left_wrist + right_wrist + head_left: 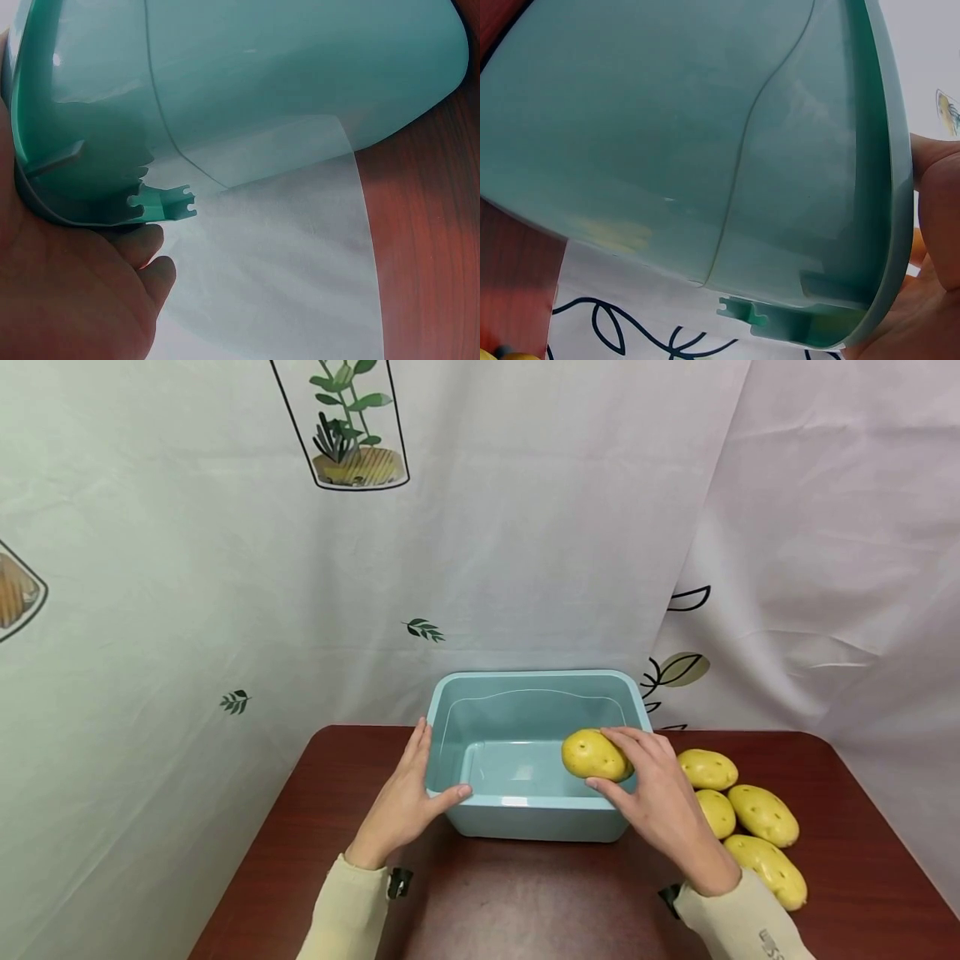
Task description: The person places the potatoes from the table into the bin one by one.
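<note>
My right hand (663, 789) holds a yellow potato (596, 755) over the right side of a light-blue plastic bin (517, 802), thumb in front and fingers on top. In the right wrist view the hand (930, 247) appears beyond the bin's rim, with little of the potato visible. At the front left corner of the bin, my left hand (401, 795) grips the rim, its thumb over the front edge and its fingers along the left side. The left wrist view shows fingertips (154, 270) bent below the rim beside a notched side tab (166, 202).
Several more potatoes (763, 816) lie on the dark red wooden table (517, 902), right of the bin and beside my right forearm. A pale printed cloth (540, 568) hangs behind the table, close to the back of the bin.
</note>
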### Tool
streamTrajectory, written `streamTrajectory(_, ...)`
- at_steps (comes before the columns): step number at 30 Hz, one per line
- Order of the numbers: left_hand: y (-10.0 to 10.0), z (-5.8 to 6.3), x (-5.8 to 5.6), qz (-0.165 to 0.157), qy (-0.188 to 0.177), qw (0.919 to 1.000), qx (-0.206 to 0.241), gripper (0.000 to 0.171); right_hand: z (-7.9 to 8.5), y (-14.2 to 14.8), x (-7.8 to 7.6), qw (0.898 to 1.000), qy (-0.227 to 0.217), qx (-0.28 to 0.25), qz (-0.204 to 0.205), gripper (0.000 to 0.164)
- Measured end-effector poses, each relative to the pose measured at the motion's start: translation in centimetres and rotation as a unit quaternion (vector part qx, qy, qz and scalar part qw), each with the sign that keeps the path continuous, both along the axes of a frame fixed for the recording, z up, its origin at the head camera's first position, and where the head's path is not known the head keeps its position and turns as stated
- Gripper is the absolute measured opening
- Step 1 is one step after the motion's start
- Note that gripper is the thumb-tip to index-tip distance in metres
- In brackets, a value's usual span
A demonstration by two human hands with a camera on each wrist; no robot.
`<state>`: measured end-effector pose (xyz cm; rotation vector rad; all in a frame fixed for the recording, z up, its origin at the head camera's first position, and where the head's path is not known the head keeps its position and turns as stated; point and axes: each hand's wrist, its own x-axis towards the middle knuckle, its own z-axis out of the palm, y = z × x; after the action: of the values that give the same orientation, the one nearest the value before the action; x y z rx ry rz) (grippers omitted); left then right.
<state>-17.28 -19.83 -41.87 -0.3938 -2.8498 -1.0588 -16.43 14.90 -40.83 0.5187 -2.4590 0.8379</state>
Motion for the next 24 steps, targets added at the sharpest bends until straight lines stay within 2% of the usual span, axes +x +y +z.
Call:
streamTrajectory(12, 0.05, -0.02, 0.02, 0.000, -0.001, 1.0000, 0.001, 0.113, -0.11, 0.14, 0.05, 1.000, -0.001, -0.004, 0.001, 0.058)
streamTrajectory(24, 0.22, -0.07, 0.01, -0.002, 0.002, 1.0000, 0.000, 0.113, -0.06, 0.43, 0.09, 1.000, 0.019, -0.012, -0.003, 0.054)
